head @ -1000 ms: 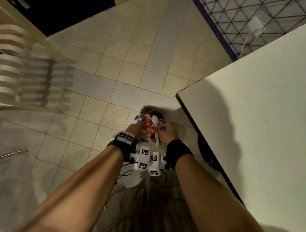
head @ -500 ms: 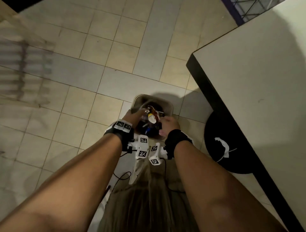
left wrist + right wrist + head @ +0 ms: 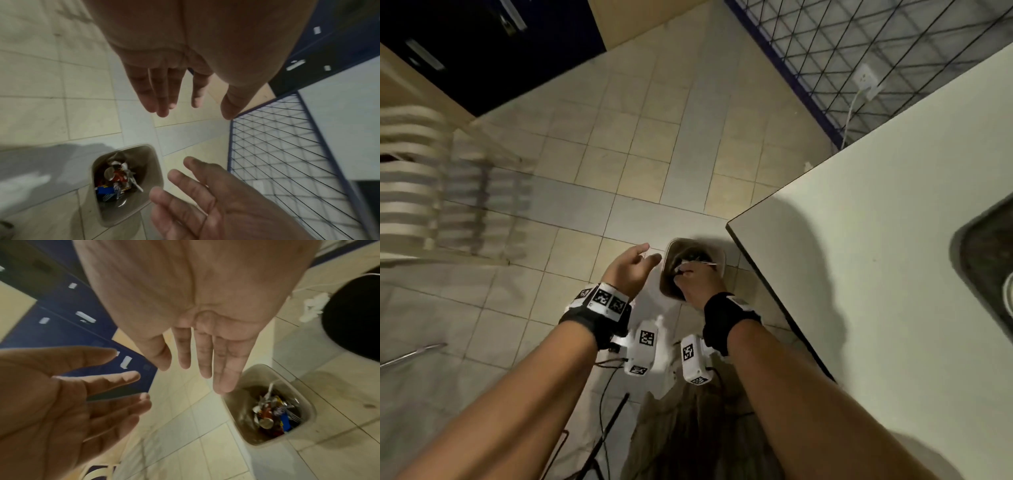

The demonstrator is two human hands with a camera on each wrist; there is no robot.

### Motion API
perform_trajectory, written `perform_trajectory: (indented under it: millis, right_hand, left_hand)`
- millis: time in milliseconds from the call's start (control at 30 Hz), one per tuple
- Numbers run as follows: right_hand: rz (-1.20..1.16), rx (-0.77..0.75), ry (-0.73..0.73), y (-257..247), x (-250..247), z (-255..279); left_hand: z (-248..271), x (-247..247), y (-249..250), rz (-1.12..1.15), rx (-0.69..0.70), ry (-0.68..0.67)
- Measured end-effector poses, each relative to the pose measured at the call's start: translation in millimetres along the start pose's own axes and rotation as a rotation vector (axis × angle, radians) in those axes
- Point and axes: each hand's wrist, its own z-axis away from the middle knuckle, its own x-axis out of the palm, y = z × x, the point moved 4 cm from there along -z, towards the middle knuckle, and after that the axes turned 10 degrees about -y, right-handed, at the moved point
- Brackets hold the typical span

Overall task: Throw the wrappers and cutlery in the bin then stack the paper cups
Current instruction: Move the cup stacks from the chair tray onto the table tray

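**Wrappers and cutlery in the bin: both hands released above the opening**

Wrappers, crumpled foil and plastic in red, blue and silver [image 3: 273, 412], lie heaped at the bottom of the small beige plastic bin with rounded corners [image 3: 156, 164], mixed with white plastic cutlery [image 3: 135, 184]; one pale handle leans against the inner wall. Your left hand [image 3: 631, 270] hangs beside the rim, fingers straight and spread, holding nothing. Your right hand [image 3: 207, 340] is over the opening, palm down, fingers extended and empty in the wrist views. To finish the drop well, keep both palms open until nothing clings, check that the leaning handle sits below the rim, then turn to the pale matt table [image 3: 876, 246] on your right. Paper cups are not in view. A dark tray edge [image 3: 983, 246] shows there. Glossy cream floor tiles [image 3: 619, 144] surround the bin.
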Motion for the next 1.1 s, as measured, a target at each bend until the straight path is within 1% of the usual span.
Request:
perform_trajectory:
  millis: [100,167,233,300,367,433,467,500,567,633,667,733,800,867,900,933,1000,1067,1100]
  right_hand:
    - [0.015,-0.086,-0.058,-38,-10,67]
    - [0.025,-0.136,-0.044,-54,-24,114]
    - [0.016,-0.181,-0.001,-62,-42,160]
    - [0.020,-0.236,0.075,-62,-61,199]
    - [-0.002,-0.289,0.183,-54,-82,238]
    - [-0.162,-0.259,0.224,-36,-102,279]
    - [-0.189,-0.242,0.239,-25,-113,298]
    - [-0.194,-0.227,0.266,-13,-124,316]
    - [-0.078,-0.175,0.382,18,-145,351]
    - [0.086,-0.111,0.518,52,-161,387]
    - [0.079,-0.097,0.573,71,-166,406]
    - [-0.031,-0.071,0.660,117,-173,441]
    - [-0.065,-0.048,0.722,164,-172,478]
    - [-0.110,-0.115,0.781,214,-165,516]
    - [-0.168,-0.137,0.798,241,-161,535]
    - [-0.215,-0.128,0.809,267,-155,554]
    - [-0.272,-0.044,0.816,314,-145,591]
    - [-0.321,0.024,0.829,361,-132,623]
    - [-0.368,0.034,0.849,381,-127,640]
  left_hand:
    - [57,-15,35,-0.069,0.075,0.000]
    - [94,-24,57,-0.164,0.171,-0.003]
    - [131,-26,78,-0.257,0.292,-0.020]
    - [166,-19,95,-0.339,0.368,-0.036]
    - [192,-4,106,-0.332,0.397,-0.081]
    - [216,20,115,-0.316,0.392,-0.167]
    - [226,36,120,-0.313,0.397,-0.211]
    - [234,54,123,-0.327,0.395,-0.250]
    - [249,94,130,-0.384,0.415,-0.304]
    - [267,141,141,-0.477,0.474,-0.335]
    - [275,166,145,-0.533,0.518,-0.350]
    - [291,219,149,-0.653,0.561,-0.405]
    - [308,274,147,-0.772,0.603,-0.487]
    - [329,330,145,-0.840,0.671,-0.563]
    - [342,359,143,-0.871,0.698,-0.618]
    - [355,388,140,-0.907,0.725,-0.677]
    - [383,441,135,-0.964,0.764,-0.766]
    - [412,491,128,-0.993,0.810,-0.820]
    - [427,515,123,-0.998,0.840,-0.848]
